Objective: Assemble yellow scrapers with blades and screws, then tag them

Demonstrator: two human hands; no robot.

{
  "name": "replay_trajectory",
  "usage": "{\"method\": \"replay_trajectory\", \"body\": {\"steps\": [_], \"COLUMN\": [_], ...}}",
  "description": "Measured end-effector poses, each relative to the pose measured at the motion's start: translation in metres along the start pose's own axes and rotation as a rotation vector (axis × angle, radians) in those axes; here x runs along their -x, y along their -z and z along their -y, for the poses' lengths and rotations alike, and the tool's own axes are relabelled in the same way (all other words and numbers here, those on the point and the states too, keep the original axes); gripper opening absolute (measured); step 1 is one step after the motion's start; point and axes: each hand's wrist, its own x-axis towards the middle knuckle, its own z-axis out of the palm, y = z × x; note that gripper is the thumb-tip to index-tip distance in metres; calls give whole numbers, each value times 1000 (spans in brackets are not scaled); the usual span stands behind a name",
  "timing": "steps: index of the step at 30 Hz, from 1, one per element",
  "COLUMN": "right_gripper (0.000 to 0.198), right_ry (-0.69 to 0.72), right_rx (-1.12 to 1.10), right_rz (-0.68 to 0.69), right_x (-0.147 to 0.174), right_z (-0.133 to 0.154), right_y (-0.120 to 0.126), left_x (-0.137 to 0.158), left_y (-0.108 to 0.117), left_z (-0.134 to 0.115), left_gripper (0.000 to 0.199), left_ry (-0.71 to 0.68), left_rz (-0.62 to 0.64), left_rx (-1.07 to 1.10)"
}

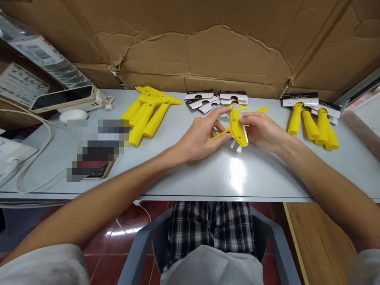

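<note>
In the middle of the grey table, a yellow scraper [238,130] with a metal strip along its wide head is held between my two hands. My left hand [196,136] is closed around its handle side, thumb and fingers on the yellow plastic. The fingers of my right hand [263,127] pinch the head near its straight edge. Just behind lie other yellow pieces [261,110] and a metal blade [223,118], partly hidden by my hands. Small white bits [238,149] show below the head.
Yellow scraper handles [151,109] are heaped at left. Black-and-white cardboard sleeves [204,101] lie at the back. Several sleeved scrapers [319,126] sit at right. A phone [63,99], cables [44,122] and a pixelated patch occupy the left side. Cardboard [204,51] stands behind the table.
</note>
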Motion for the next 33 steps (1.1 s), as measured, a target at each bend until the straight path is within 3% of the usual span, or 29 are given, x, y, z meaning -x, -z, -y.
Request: {"method": "replay_trajectory", "body": {"steps": [3, 8, 13, 18, 26, 30, 33], "right_gripper": [38, 43, 55, 55, 71, 87, 86], "right_ry": [10, 79, 192, 211, 229, 251, 293], "right_rx": [9, 80, 124, 217, 323, 505, 856], "right_rz": [4, -39, -169, -267, -225, -218, -283], "right_x": [0, 1, 1, 1, 3, 7, 11], "right_z": [0, -5, -10, -11, -19, -6, 14], "right_y": [0, -1, -2, 0, -7, -3, 26], "left_x": [-1, -2, -3, -2, -2, -3, -4], "left_y": [0, 0, 0, 0, -1, 0, 3], "left_z": [3, 4, 2, 0, -1, 0, 4], "left_gripper": [67, 68, 68, 66, 72, 73, 72], "left_ry": [-2, 110, 147, 131, 151, 170, 202], "left_rz": [2, 6, -10, -53, -85, -66, -80], "left_rx": [15, 136, 174, 118, 144, 147, 146]}}
